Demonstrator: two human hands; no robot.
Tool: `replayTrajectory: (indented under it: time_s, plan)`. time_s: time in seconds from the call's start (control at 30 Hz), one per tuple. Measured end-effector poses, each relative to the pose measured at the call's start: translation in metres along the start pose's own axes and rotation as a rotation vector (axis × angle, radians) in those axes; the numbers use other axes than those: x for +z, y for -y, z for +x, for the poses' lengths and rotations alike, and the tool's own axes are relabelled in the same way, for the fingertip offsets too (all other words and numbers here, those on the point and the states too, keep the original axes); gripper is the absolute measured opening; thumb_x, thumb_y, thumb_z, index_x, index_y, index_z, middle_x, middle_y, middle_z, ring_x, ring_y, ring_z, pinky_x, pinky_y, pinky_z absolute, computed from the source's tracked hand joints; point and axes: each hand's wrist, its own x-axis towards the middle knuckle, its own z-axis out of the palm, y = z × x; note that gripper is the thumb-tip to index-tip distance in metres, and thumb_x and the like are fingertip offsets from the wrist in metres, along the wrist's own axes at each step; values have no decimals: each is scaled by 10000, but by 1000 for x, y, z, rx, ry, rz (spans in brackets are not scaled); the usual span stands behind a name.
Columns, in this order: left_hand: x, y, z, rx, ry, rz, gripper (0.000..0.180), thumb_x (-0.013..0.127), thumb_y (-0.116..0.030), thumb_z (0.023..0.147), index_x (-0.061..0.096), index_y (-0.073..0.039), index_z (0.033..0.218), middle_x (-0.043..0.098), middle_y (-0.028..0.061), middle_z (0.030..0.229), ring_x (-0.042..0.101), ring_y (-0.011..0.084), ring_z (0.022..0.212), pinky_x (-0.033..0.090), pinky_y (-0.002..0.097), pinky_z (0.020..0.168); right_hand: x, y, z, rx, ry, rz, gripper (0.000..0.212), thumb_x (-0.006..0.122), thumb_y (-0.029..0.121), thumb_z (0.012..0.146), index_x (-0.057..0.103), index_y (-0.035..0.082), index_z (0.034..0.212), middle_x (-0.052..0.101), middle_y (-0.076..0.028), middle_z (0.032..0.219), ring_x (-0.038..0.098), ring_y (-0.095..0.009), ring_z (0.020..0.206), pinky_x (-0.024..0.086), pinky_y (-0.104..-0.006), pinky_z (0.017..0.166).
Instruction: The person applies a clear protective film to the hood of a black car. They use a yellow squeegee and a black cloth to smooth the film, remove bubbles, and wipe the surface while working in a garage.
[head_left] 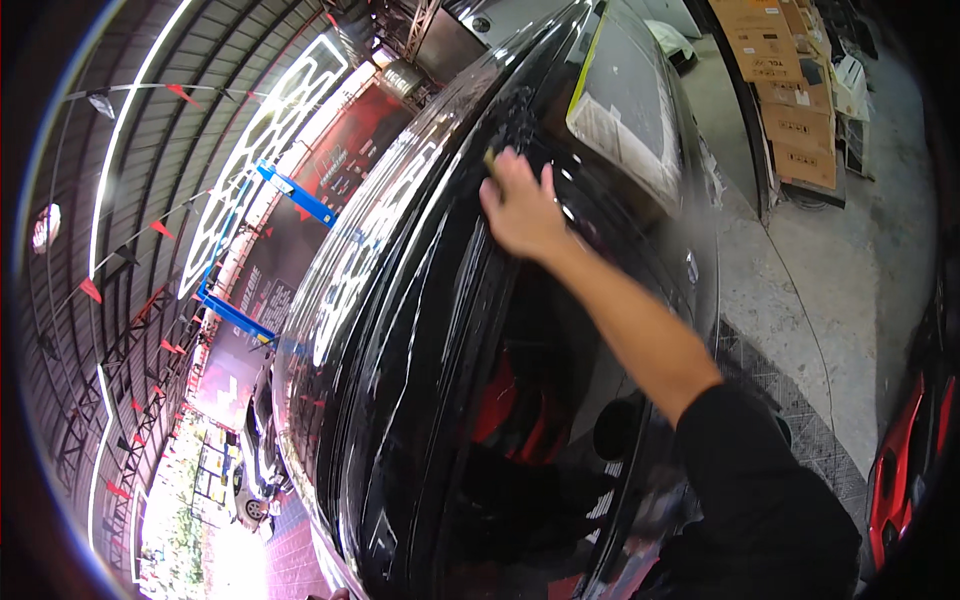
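My right hand point(525, 212) reaches over the glossy black car roof point(420, 270), palm down. Under its fingertips shows the edge of a thin yellowish piece point(490, 159), perhaps a pad; most of it is hidden by the hand. Around the fingers the black surface has streaks and wet-looking patches. Ahead and to the right, a car window point(625, 80) carries whitish covering and a yellow-green tape strip point(582, 75) along its edge. Only a sliver of what may be my left hand point(340, 595) shows at the lower edge, with its fingers hidden.
Stacked cardboard boxes point(790, 90) stand at the far right on the concrete floor point(790, 270). A red car part or body point(900, 460) is at the right rim. Beyond the car's left side rises a blue lift frame point(235, 318) before a dark red banner point(330, 160).
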Motion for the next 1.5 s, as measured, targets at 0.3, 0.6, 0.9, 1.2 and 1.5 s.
replayTrajectory:
  time_s: [0.3, 0.6, 0.9, 1.2, 1.5]
  plan:
    - [83, 19, 5, 109, -94, 420, 1039, 84, -770, 930, 613, 53, 1279, 683, 228, 1141, 666, 325, 970, 529, 430, 920, -27, 8, 6, -256, 281, 36, 546, 444, 339, 990, 423, -2, 1415, 404, -192, 1508, 365, -323, 1418, 181, -590, 1171]
    - [85, 1, -2, 47, -227, 536, 1064, 62, -804, 904, 622, 16, 1287, 709, 163, 1053, 623, 270, 915, 526, 405, 890, -40, 36, -38, -446, 188, 260, 532, 514, 318, 959, 452, -71, 1317, 430, -252, 1418, 390, -381, 1359, 220, -609, 1148]
    - [114, -8, -10, 189, -221, 635, 959, 132, -690, 987, 623, 104, 1207, 679, 254, 1134, 667, 346, 1005, 565, 455, 881, -5, -15, 27, -183, 143, 15, 685, 530, 380, 895, 438, -109, 1366, 438, -276, 1436, 384, -391, 1367, 164, -596, 1169]
    - [123, -3, -5, 203, -172, 638, 926, 151, -660, 1004, 615, 118, 1198, 681, 260, 1119, 668, 348, 1009, 568, 456, 883, 24, -54, 86, 6, -36, -142, 627, 443, 399, 982, 464, -116, 1339, 451, -268, 1433, 412, -387, 1348, 202, -553, 1164]
    - [128, 1, -2, 198, -147, 637, 894, 169, -629, 1020, 607, 131, 1188, 682, 265, 1105, 669, 349, 1012, 571, 457, 885, 40, -90, 148, 10, 182, -183, 676, 525, 409, 894, 499, -114, 1322, 461, -229, 1414, 357, -343, 1373, 112, -548, 1185]
